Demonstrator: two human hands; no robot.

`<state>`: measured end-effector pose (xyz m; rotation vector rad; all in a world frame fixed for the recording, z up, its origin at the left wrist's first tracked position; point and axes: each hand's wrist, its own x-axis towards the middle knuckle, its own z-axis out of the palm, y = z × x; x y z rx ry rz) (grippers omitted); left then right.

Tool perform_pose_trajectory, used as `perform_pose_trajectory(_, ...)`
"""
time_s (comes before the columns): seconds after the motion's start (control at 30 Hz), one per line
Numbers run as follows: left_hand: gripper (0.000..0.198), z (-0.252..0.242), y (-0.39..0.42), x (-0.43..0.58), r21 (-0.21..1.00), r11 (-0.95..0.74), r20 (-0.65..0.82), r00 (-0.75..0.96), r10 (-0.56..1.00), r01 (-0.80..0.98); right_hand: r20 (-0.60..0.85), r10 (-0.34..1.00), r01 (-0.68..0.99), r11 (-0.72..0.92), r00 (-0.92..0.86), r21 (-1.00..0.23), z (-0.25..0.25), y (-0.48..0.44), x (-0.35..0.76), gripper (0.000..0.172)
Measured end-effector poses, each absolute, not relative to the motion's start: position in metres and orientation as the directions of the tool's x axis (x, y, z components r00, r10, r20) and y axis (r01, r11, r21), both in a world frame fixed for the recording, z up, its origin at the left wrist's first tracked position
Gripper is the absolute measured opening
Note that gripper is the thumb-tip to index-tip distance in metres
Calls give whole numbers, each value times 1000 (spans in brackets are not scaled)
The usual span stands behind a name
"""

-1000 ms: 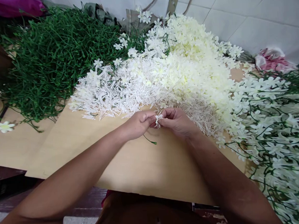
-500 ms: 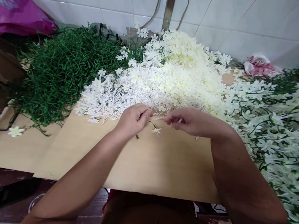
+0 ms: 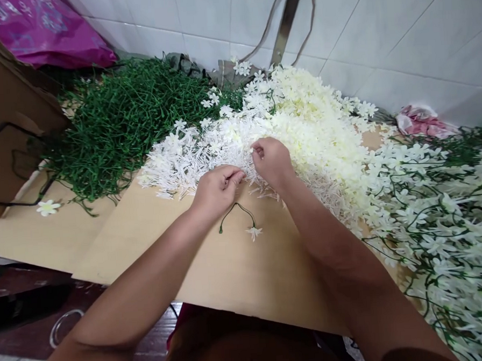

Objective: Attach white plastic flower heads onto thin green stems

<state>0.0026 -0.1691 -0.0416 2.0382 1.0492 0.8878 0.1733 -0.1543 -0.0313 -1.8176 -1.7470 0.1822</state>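
Observation:
My left hand (image 3: 221,189) is closed in a pinch at the near edge of the white pile. Just under its fingertips a forked green artificial flower stem (image 3: 248,211) hangs, and its upper part seems to run into the pinch. One branch carries a small white flower (image 3: 254,232); the other ends in a bare green tip. My right hand (image 3: 271,160) is over the heap of white artificial blossoms (image 3: 222,135), thumb and forefinger together. A pale speck shows at those fingertips, too small to name.
Green stems (image 3: 140,107) are heaped at the left, beside a cardboard box (image 3: 15,122) and a purple bag (image 3: 59,34). Finished-looking white flowers on stems (image 3: 440,218) cover the right side. A single blossom (image 3: 48,207) lies on the brown board (image 3: 213,268). A tiled wall (image 3: 359,50) stands behind.
My right hand has moved up and left from beside the stem to the white heap, its fingers now pinched. The forked stem shows more fully below my left hand. The view has shifted.

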Motion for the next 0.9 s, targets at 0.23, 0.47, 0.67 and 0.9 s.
perform_pose_trajectory(0.23, 25, -49, -164, 12, 945, -276, 206, 341, 917, 173, 180, 977, 531, 92, 116, -842, -24, -195, 162, 14)
perform_pose_trajectory(0.47, 16, -48, -164, 18, 969, -204, 141, 365, 920, 140, 78, 986, 405, 13, 145, -914, -22, -206, 163, 9)
perform_pose_trajectory(0.67, 19, -42, -162, 21, 997, 75, -78, 375, 924, 23, -55, 988, 167, -79, 144, -983, -29, -198, 170, 10)
perform_pose_trajectory(0.9, 13, -34, -163, 20, 884, 387, -261, 412, 873, -261, -123, 990, -38, -121, 62, -992, -31, -196, 172, 9)
